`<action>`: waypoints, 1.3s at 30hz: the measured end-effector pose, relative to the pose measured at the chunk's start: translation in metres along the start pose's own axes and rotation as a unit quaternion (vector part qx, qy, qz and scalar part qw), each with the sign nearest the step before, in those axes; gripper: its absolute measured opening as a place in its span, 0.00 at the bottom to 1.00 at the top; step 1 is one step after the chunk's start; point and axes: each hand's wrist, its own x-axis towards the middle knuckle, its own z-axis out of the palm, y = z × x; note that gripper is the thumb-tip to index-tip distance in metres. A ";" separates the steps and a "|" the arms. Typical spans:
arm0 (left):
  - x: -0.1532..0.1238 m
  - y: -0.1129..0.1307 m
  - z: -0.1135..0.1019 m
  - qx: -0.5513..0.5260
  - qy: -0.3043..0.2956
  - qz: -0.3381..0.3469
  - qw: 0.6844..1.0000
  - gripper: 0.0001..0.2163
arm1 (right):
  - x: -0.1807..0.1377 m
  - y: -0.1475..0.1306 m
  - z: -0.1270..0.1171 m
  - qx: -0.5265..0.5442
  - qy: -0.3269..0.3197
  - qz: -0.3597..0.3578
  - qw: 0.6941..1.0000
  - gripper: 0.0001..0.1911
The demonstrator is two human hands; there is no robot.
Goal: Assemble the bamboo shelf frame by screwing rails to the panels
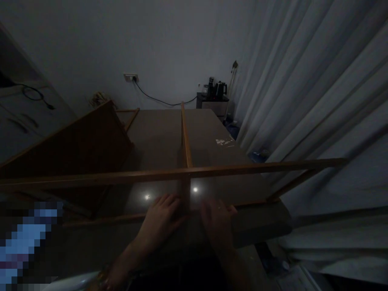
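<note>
A long wooden frame [151,175] spans the view in front of me, with an upper rail, a lower rail and a middle post [186,194]. Just left of the post, my left hand [162,212] is bent over the lower rail, its thumb reaching toward the post's foot. It appears closed on the frame there. My right hand [216,220] is to the right of the post, near the lower rail; motion blurs its fingers, so their grip is unclear. From the upper rail, a wooden crossbar [186,135] runs away from me over the grey-brown surface [157,133].
A dark wooden panel [75,137] leans at the left. Curtains [303,101] hang along the right side. At the back, a small cabinet [214,106] carries a black kettle [220,89]; a cable [160,99] runs to a wall socket [130,77]. White scraps [224,142] lie on the surface.
</note>
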 end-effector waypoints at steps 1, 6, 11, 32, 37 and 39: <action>-0.001 0.000 0.003 0.001 -0.001 0.001 1.000 0.12 | -0.001 -0.001 0.000 0.005 -0.005 0.001 1.000 0.20; -0.007 0.001 0.014 -0.023 0.001 0.005 1.000 0.10 | -0.004 -0.004 -0.003 0.046 -0.027 0.005 0.999 0.17; -0.012 0.002 0.013 -0.036 0.027 0.013 0.999 0.09 | -0.006 -0.006 -0.005 0.058 -0.042 0.014 0.997 0.15; -0.010 0.003 0.019 -0.019 0.047 0.013 0.999 0.08 | -0.003 -0.002 -0.009 0.042 -0.058 -0.013 0.997 0.18; -0.008 0.007 0.010 0.010 0.053 0.011 0.998 0.09 | -0.003 -0.002 -0.006 0.050 -0.046 -0.001 0.998 0.19; -0.008 0.007 0.008 0.011 0.058 0.007 0.998 0.09 | -0.004 -0.002 -0.005 0.053 -0.047 -0.002 0.998 0.20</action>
